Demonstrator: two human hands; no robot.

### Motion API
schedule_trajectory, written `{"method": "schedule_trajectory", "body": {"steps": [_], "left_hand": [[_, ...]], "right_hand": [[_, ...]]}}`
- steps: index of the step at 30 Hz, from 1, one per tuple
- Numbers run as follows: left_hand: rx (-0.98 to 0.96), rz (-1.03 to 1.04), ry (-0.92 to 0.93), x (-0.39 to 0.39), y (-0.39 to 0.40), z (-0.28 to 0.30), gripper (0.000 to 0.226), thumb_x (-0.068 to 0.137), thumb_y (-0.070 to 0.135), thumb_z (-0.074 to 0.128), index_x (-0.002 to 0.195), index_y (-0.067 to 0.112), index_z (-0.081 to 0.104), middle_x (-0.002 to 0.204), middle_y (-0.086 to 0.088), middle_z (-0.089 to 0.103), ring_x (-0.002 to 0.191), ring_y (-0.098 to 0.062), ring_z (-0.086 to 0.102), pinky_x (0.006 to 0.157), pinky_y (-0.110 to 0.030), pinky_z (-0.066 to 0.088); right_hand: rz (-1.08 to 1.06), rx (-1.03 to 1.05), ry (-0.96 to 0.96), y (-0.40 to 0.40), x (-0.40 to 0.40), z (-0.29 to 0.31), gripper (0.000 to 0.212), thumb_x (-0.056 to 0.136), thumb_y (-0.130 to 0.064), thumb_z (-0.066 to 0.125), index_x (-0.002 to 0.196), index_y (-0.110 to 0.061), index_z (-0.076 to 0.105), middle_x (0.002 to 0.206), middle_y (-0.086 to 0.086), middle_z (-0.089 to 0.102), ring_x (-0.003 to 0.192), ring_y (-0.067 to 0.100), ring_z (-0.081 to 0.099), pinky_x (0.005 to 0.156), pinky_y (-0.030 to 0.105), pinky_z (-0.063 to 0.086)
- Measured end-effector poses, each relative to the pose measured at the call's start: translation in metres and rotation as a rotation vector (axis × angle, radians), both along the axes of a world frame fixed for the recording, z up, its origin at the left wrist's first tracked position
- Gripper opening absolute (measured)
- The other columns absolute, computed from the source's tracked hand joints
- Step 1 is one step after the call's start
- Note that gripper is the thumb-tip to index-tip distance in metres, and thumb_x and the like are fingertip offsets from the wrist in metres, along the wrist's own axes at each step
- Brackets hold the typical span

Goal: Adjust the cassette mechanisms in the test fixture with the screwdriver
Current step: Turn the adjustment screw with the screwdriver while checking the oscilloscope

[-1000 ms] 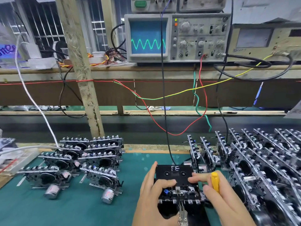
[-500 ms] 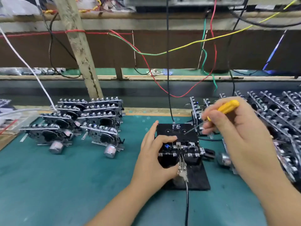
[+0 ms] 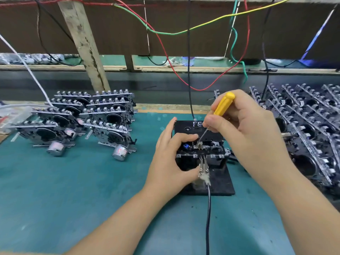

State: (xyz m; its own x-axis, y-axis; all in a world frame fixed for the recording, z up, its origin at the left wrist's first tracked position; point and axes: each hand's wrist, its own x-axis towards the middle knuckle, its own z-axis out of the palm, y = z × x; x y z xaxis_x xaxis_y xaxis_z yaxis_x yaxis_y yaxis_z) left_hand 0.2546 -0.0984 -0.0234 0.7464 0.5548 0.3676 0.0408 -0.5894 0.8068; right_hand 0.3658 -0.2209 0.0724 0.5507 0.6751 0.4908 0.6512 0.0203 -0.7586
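The cassette mechanism is seated in the black test fixture, which lies on the green worktop between the near edge and the far edge, somewhat right of the middle. At the near side of the fixture a clip with a dark cable is attached, and this has not been disturbed. The mechanism is steadied by the left hand, whose grip is curled round its left side, as it was half a second ago. The change is in the right hand: the yellow-handled screwdriver, pinched in its fingers, has been brought down from above the fixture, and its thin blade is now set at a small part in the middle of the mechanism; whether the tip is engaged cannot be told. The adjusting step is thus judged to be starting. Farther off, stacks of mechanisms are seen toward the far left, and rows of mechanisms along the right edge.
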Motion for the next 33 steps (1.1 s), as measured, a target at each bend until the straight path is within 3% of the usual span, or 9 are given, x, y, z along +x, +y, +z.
{"method": "schedule_trajectory", "body": {"steps": [6, 22, 28, 33], "left_hand": [[0.0, -0.003, -0.009, -0.0001, -0.0009, 0.0007, 0.074, 0.065, 0.027, 0.091, 0.111, 0.066, 0.049, 0.163, 0.024, 0.012, 0.151, -0.002, 0.017, 0.117, -0.039, 0.033], [-0.002, -0.003, 0.005, -0.0005, -0.0006, 0.0005, 0.072, 0.066, 0.028, 0.09, 0.11, 0.067, 0.048, 0.162, 0.03, 0.007, 0.151, -0.006, 0.019, 0.114, -0.046, 0.037], [0.002, -0.007, -0.021, -0.0008, -0.0008, 0.0002, 0.07, 0.067, 0.03, 0.09, 0.113, 0.063, 0.05, 0.162, 0.025, 0.012, 0.15, 0.002, 0.014, 0.112, -0.026, 0.031], [-0.005, -0.004, -0.019, -0.0008, -0.0013, 0.0001, 0.068, 0.068, 0.027, 0.09, 0.116, 0.056, 0.052, 0.165, 0.018, 0.014, 0.151, 0.001, 0.012, 0.117, -0.038, 0.032]], "right_hand": [[-0.008, -0.005, -0.012, 0.0005, 0.0006, -0.0011, 0.016, 0.094, -0.016, 0.07, 0.093, -0.025, 0.057, 0.083, -0.01, 0.073, 0.081, 0.013, 0.072, 0.078, 0.038, 0.055], [-0.06, -0.029, -0.043, 0.004, -0.002, 0.0, 0.013, 0.093, -0.019, 0.072, 0.094, -0.017, 0.059, 0.078, -0.007, 0.072, 0.077, 0.016, 0.072, 0.078, 0.046, 0.058], [-0.082, -0.01, -0.053, 0.0026, -0.0009, -0.0031, 0.014, 0.093, -0.022, 0.072, 0.093, -0.018, 0.059, 0.079, -0.004, 0.071, 0.076, 0.023, 0.071, 0.076, 0.051, 0.057], [-0.081, 0.002, -0.043, 0.0025, 0.0, -0.0026, 0.014, 0.093, -0.023, 0.072, 0.094, -0.017, 0.059, 0.08, -0.004, 0.071, 0.076, 0.023, 0.071, 0.076, 0.051, 0.056]]}}
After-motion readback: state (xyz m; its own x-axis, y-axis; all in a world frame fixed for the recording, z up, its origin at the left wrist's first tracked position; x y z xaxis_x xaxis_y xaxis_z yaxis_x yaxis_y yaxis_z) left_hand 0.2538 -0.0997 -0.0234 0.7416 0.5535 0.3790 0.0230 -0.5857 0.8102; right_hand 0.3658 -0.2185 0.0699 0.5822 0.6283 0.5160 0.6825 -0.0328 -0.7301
